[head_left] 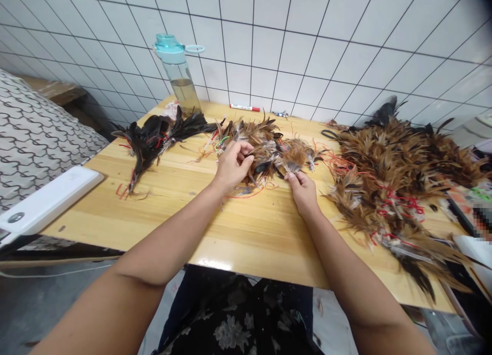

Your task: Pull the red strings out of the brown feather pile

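In the middle of the wooden table lies a pile of brown feathers (265, 132), tied in places with thin red thread. My left hand (232, 165) rests at the pile's left part, its fingers curled in toward the thumb; whatever they may hold is too small to make out. Thumb and fingers of my right hand (303, 191) pinch the near end of a small brown feather bunch (295, 158) at the pile's right side. A bit of green thread (223, 141) shows beside my left hand.
Black feather bunches (148, 140) lie on the left, near a water bottle (179, 73). A large brown feather heap (388, 165) covers the right side. Toward the tiled wall lies a red-and-white marker (245, 108). A white oblong device (49, 196) juts over the left edge.
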Demonstrator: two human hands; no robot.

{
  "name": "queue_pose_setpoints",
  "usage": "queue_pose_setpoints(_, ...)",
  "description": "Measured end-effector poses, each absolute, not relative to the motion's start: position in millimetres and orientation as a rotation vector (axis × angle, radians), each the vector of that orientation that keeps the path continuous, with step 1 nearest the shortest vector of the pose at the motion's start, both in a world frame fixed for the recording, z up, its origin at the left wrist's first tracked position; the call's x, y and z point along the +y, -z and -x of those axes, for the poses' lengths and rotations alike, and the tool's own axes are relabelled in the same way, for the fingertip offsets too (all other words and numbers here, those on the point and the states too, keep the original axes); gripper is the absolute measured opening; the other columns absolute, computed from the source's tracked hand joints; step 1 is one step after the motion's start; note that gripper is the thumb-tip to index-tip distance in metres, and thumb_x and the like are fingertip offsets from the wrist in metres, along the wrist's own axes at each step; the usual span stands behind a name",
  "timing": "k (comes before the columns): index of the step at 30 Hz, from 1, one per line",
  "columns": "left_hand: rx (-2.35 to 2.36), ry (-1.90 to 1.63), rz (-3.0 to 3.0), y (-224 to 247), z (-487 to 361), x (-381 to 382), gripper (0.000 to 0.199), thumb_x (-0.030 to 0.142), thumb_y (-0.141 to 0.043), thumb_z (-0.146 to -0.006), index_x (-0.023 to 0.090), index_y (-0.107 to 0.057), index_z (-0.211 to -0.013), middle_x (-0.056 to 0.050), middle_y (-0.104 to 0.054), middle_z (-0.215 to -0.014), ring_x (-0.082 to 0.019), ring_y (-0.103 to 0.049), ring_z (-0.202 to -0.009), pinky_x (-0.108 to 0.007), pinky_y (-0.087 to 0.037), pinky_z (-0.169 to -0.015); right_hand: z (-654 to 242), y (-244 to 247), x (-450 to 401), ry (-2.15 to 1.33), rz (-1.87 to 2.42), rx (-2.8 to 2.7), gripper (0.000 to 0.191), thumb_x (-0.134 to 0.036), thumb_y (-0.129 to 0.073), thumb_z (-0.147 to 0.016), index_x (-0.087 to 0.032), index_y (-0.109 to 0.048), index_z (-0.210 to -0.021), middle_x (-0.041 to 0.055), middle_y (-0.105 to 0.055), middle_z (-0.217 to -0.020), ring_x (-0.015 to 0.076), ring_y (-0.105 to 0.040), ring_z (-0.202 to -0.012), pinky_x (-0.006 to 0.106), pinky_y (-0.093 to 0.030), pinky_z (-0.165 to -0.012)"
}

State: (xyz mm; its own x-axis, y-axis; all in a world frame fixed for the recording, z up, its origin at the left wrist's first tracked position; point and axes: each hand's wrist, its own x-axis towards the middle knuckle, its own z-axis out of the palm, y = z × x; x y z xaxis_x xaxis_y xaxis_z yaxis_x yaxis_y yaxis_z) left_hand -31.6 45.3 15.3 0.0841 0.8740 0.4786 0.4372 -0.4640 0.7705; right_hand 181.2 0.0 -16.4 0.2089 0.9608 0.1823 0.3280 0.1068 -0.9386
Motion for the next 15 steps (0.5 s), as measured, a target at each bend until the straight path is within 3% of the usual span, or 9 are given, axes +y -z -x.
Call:
queue_pose_setpoints(4,1.036,-1.003,-2.477,-22,41,45,0.012,0.021,-0.059,-0.079,0.019,-0.068,-0.087,-0.004,-0.059,-0.091,-0.018,-0.051,-0.091,-0.033,-0.040,-0.086,-181,17,0,-0.747,1.423,-1.324,0.028,-0.044,-0.053,-0.080,-0.019,-0.063,-0.072,0.0028,-0.065,-0.075,0.0193,-0.057,-0.076,0.032,-0.042,-0.076)
queue_pose_setpoints(8,0.971,-0.625,-2.663,-12,44,47,0.012,0.020,-0.060,-0.079,0.022,-0.071,-0.082,-0.005,-0.059,-0.089,-0.019,-0.047,-0.090,-0.033,-0.040,-0.081,-181,17,1,-0.732,1.437,-1.331,0.027,-0.043,-0.053,-0.079,-0.019,-0.063,-0.072,0.0030,-0.066,-0.075,0.0195,-0.057,-0.076,0.032,-0.042,-0.076)
queue_pose_setpoints(15,0.982,-0.660,-2.685,-11,38,44,0.013,0.020,-0.053,-0.084,0.020,-0.066,-0.081,-0.005,-0.060,-0.092,-0.019,-0.046,-0.091,-0.032,-0.039,-0.084,-182,18,0,-0.682,1.442,-1.398,0.027,-0.042,-0.052,-0.081,-0.018,-0.064,-0.072,0.0033,-0.066,-0.075,0.0195,-0.059,-0.077,0.033,-0.043,-0.077)
